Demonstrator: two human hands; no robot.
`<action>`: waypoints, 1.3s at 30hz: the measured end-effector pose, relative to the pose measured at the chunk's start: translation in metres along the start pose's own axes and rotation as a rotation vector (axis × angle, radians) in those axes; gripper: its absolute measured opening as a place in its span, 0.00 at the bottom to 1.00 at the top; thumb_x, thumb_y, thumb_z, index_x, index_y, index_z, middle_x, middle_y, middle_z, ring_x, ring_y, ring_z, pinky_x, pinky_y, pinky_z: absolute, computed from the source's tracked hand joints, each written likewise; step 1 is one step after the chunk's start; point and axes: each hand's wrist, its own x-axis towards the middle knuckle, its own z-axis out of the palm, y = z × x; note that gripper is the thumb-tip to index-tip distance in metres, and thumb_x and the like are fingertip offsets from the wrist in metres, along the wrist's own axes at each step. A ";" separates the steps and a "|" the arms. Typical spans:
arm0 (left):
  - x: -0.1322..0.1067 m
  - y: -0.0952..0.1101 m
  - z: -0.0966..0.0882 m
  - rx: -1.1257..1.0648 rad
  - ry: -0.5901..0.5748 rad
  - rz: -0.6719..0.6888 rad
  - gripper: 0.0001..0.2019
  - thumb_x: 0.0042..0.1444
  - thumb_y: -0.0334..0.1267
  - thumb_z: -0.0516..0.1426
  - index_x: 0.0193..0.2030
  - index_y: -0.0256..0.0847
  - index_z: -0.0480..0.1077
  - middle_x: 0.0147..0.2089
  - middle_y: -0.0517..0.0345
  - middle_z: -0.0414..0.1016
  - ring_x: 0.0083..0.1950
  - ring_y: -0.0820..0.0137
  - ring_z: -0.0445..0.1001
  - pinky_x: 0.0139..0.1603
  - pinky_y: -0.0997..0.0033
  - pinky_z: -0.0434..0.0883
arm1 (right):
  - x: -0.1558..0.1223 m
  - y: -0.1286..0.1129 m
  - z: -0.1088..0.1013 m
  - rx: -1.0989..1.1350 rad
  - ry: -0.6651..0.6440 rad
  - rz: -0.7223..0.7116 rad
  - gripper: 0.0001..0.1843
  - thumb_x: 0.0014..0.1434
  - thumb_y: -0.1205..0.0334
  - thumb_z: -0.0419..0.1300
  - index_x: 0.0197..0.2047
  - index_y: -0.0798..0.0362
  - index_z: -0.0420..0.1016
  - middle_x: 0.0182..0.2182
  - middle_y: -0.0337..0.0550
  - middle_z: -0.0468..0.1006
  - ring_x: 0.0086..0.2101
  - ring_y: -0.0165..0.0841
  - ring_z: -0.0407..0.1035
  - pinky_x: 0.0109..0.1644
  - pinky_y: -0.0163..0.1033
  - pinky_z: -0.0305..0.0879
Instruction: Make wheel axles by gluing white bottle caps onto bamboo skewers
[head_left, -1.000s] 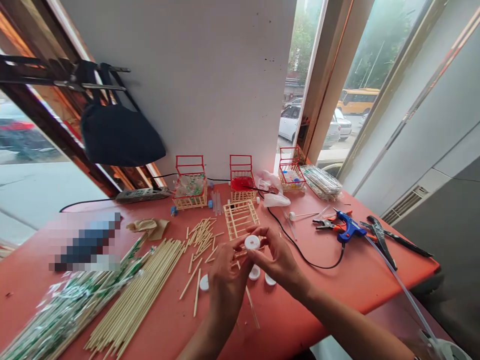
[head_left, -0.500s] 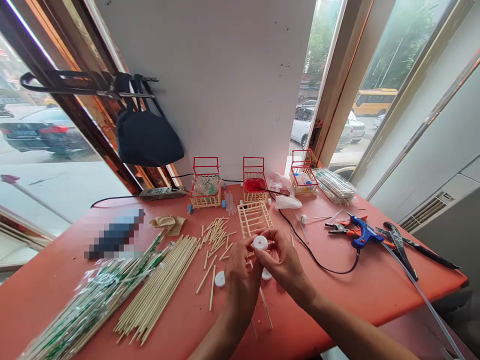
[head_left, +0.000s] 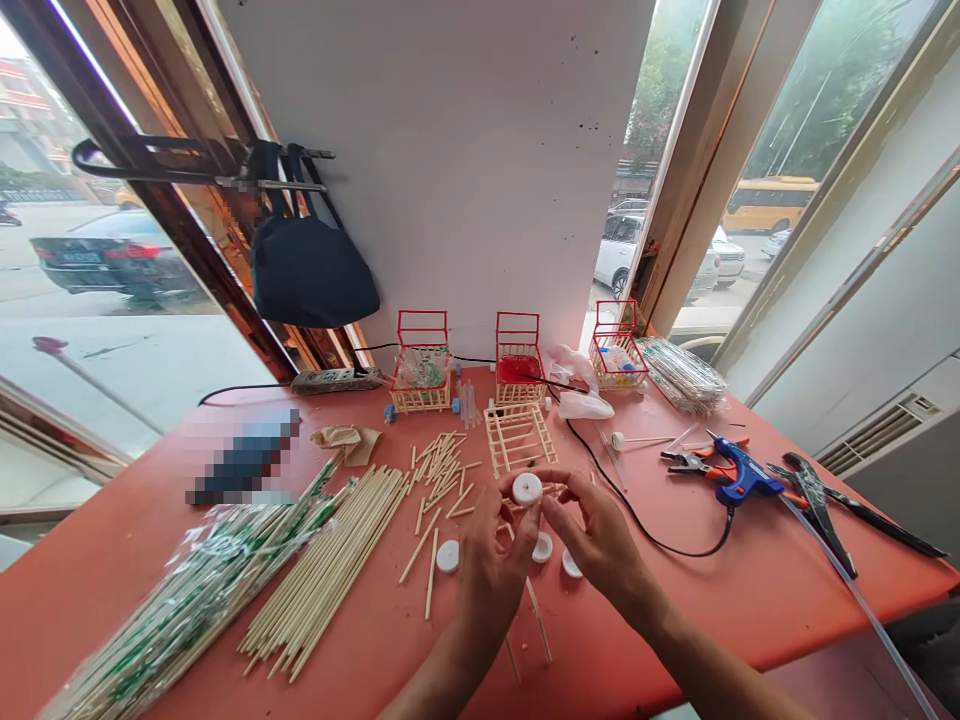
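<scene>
A white bottle cap (head_left: 526,489) with a small mark at its centre is held up above the table. My left hand (head_left: 491,550) pinches it between thumb and fingers. On its other side, the curled thumb and index finger of my right hand (head_left: 600,535) close in against its edge; the exact contact is partly hidden. Below and around my hands lie more white caps, one left (head_left: 448,556), one between the hands (head_left: 541,547) and one partly covered by the right hand (head_left: 572,563). Just beyond stands a small wooden stick frame (head_left: 519,440).
Cut sticks (head_left: 435,470), long sticks (head_left: 326,570) and a bagged bundle (head_left: 202,610) lie left. Three red-handled stick carts (head_left: 422,392) stand at the back. At right are a blue glue gun (head_left: 742,475), its black cord (head_left: 675,549), pliers (head_left: 686,462) and black-handled cutters (head_left: 817,510).
The view has shifted slightly left, so things appear further right. My right thumb has eased away from the cap's face, and a white cap near the right hand now shows.
</scene>
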 end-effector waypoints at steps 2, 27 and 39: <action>0.000 0.000 0.000 -0.033 -0.069 -0.027 0.15 0.68 0.43 0.55 0.56 0.42 0.75 0.45 0.50 0.83 0.46 0.60 0.80 0.47 0.62 0.75 | 0.001 0.004 -0.007 -0.021 0.008 -0.014 0.09 0.69 0.55 0.60 0.49 0.47 0.78 0.47 0.44 0.83 0.47 0.39 0.76 0.50 0.42 0.70; 0.003 -0.026 0.002 -0.584 -0.243 -0.394 0.21 0.52 0.48 0.71 0.51 0.41 0.81 0.46 0.49 0.85 0.42 0.64 0.82 0.44 0.69 0.78 | -0.012 0.023 -0.010 0.065 0.033 -0.040 0.05 0.67 0.57 0.65 0.43 0.48 0.77 0.45 0.43 0.81 0.46 0.37 0.74 0.51 0.40 0.68; 0.004 -0.018 -0.001 -0.636 -0.235 -0.405 0.21 0.52 0.45 0.71 0.53 0.45 0.82 0.47 0.51 0.85 0.44 0.63 0.81 0.45 0.69 0.78 | -0.015 0.024 -0.008 0.009 0.067 -0.045 0.10 0.67 0.54 0.65 0.50 0.44 0.76 0.47 0.42 0.81 0.49 0.39 0.75 0.51 0.42 0.70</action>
